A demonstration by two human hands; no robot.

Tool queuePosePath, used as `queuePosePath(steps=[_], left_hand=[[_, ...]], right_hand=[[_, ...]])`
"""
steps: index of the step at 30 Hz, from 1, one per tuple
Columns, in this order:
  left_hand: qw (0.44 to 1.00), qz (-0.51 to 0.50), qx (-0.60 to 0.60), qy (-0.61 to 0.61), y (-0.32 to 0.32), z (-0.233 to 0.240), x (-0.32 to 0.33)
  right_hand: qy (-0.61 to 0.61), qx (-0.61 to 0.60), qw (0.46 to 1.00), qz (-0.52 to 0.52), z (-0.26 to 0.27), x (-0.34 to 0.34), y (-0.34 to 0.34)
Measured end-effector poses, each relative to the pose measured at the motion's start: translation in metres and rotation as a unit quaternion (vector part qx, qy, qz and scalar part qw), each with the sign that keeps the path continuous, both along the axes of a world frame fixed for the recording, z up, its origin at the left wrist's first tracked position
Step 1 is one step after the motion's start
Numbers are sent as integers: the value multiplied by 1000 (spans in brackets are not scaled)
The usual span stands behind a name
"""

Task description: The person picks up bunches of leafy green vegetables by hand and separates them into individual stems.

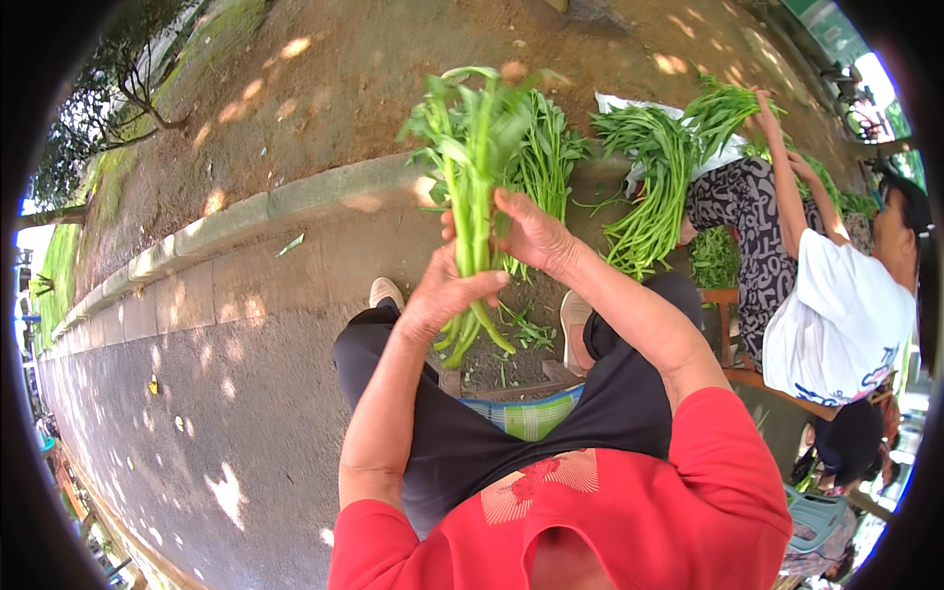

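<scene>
A bunch of leafy greens with long stems (479, 158), apparently water spinach, stands upright in front of me, its leafy top blurred. My left hand (456, 291) is wrapped around the lower stems, thumb across the front, and the cut ends poke out below. Higher up, my right hand (537, 234) holds the bunch from the right side; its fingers are partly hidden behind the stems. Behind my right hand lies another pile of the same greens (553, 158) on the ground.
A larger heap of greens (653, 184) lies at right beside a white plastic sack (612, 103). Close by, a seated co-worker (833, 310) holds greens. A low concrete curb (324, 190) runs across the front. Leaf scraps (532, 330) litter the ground between my shoes.
</scene>
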State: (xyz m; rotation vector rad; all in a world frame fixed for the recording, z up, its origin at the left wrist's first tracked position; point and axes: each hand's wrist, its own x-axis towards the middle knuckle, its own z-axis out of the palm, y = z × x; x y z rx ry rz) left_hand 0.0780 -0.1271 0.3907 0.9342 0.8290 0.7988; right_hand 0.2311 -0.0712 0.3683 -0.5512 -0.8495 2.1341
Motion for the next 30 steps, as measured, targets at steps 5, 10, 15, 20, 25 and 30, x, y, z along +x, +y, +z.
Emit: queuePosePath(steps=[5, 10, 15, 20, 25, 30], left_hand=[[990, 30, 92, 102, -19, -8, 41], [989, -48, -141, -17, -11, 11, 59], [979, -61, -191, -22, 1, 10, 85], [966, -26, -232, -112, 12, -38, 84], [970, -15, -150, -191, 33, -37, 45], [970, 97, -72, -213, 69, -41, 28]], right_hand=[[-23, -89, 988, -121, 23, 14, -11], [-39, -58, 988, -139, 30, 36, -7], [-219, 66, 954, -193, 32, 45, 6], [-202, -29, 973, -104, -7, 45, 25], [-204, -35, 965, -161, -21, 62, 38], [-222, -38, 962, -157, -11, 63, 33]])
